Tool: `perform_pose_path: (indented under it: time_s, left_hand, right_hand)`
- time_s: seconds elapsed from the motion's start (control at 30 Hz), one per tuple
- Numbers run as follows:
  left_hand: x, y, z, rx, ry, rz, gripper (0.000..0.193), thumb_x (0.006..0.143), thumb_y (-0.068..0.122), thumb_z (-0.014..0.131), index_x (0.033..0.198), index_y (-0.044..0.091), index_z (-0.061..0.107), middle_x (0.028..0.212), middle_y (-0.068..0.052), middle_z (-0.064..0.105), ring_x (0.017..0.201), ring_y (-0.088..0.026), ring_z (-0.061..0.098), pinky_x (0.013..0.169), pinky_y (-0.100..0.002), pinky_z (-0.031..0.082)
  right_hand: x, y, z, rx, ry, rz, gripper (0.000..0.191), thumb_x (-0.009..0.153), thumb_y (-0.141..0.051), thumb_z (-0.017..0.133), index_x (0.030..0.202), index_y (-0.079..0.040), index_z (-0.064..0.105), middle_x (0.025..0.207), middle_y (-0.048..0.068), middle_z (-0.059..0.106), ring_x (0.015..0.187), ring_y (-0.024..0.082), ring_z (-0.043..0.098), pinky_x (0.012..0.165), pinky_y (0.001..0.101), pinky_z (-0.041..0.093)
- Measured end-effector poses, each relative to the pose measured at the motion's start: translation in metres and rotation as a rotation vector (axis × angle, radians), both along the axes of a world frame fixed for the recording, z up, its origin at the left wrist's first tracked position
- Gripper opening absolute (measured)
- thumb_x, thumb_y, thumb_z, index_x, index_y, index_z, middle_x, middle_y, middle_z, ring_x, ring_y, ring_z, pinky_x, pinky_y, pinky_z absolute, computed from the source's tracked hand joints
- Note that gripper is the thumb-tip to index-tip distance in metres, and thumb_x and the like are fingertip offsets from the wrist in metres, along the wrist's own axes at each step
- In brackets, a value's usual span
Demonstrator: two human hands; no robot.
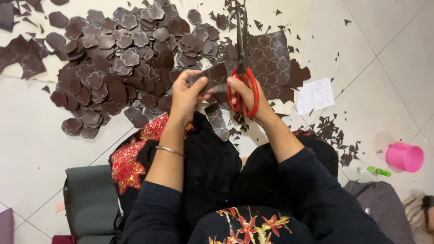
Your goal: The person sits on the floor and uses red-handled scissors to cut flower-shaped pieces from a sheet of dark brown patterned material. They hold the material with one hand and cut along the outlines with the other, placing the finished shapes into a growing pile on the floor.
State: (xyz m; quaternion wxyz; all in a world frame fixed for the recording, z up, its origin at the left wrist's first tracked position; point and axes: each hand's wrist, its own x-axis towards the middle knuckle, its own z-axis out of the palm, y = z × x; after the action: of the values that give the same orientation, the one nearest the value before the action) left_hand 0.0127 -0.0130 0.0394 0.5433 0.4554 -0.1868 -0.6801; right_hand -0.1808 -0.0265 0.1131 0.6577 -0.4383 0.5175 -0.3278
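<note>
Left hand (185,92) pinching a dark patterned strip (212,77), right hand (246,92) closed through red-handled scissors (242,68), blades pointing away from me. Just beyond the grip: uncut sheet (271,58); left of it, pile of cut flower shapes (113,68). I see a risk: strip droops past the thumb, so the cut may wander or nick fingertips

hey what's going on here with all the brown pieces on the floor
A person seated on the tiled floor is cutting dark brown patterned sheet material. The right hand works red-handled scissors, blades pointing away, while the left hand holds a brown piece at the blades. A large heap of cut flower-shaped pieces lies ahead to the left, an uncut patterned sheet beyond the scissors, and small offcuts to the right near a pink cup.
</note>
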Motion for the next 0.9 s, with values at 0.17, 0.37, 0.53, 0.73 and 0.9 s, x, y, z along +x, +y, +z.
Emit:
perform_pose_path:
  time_s: [0.17, 0.37, 0.53, 0.73, 0.9]
  left_hand:
    - [0.017, -0.004, 0.012, 0.014, 0.119, 0.236, 0.03, 0.093, 0.002, 0.068, 0.121, 0.003, 0.057, 0.1, -0.012, 0.072, 0.079, -0.022, 0.075, 0.062, -0.027, 0.063]
    - [0.03, -0.003, 0.02, -0.084, 0.168, 0.376, 0.034, 0.092, -0.004, 0.065, 0.124, 0.0, 0.055, 0.103, -0.016, 0.072, 0.082, -0.023, 0.075, 0.068, -0.027, 0.064]
    - [0.025, 0.001, 0.027, -0.098, 0.105, 0.352, 0.034, 0.091, -0.004, 0.067, 0.124, -0.002, 0.058, 0.102, -0.013, 0.072, 0.08, -0.017, 0.073, 0.067, -0.025, 0.062]
    - [0.014, 0.003, 0.035, -0.117, -0.025, 0.284, 0.033, 0.089, -0.003, 0.072, 0.121, 0.0, 0.064, 0.097, -0.007, 0.073, 0.077, -0.008, 0.069, 0.064, -0.022, 0.059]
    - [0.011, 0.005, 0.042, -0.125, -0.044, 0.274, 0.033, 0.088, -0.005, 0.072, 0.12, -0.002, 0.063, 0.094, -0.007, 0.073, 0.073, -0.009, 0.068, 0.065, -0.022, 0.06]
  right_hand:
    - [0.006, 0.009, -0.016, 0.008, 0.091, 0.136, 0.032, 0.101, -0.037, 0.061, 0.109, -0.007, 0.054, 0.082, 0.002, 0.055, 0.067, 0.01, 0.056, 0.059, 0.0274, 0.048]
    - [0.011, 0.028, -0.029, -0.098, 0.246, 0.352, 0.044, 0.101, -0.041, 0.057, 0.124, -0.004, 0.052, 0.099, 0.005, 0.056, 0.084, 0.012, 0.057, 0.076, 0.0299, 0.052]
    - [0.011, 0.034, -0.034, -0.312, 0.39, 0.516, 0.058, 0.1, -0.054, 0.055, 0.125, -0.003, 0.051, 0.109, 0.013, 0.064, 0.098, 0.02, 0.063, 0.087, 0.0348, 0.052]
    - [0.01, 0.035, -0.037, -0.37, 0.371, 0.524, 0.074, 0.096, -0.069, 0.056, 0.127, -0.001, 0.05, 0.111, 0.014, 0.065, 0.101, 0.021, 0.063, 0.09, 0.0353, 0.051]
    - [0.012, 0.036, -0.033, -0.307, 0.301, 0.504, 0.076, 0.093, -0.071, 0.056, 0.126, -0.003, 0.052, 0.097, 0.009, 0.061, 0.088, 0.016, 0.06, 0.08, 0.0309, 0.052]
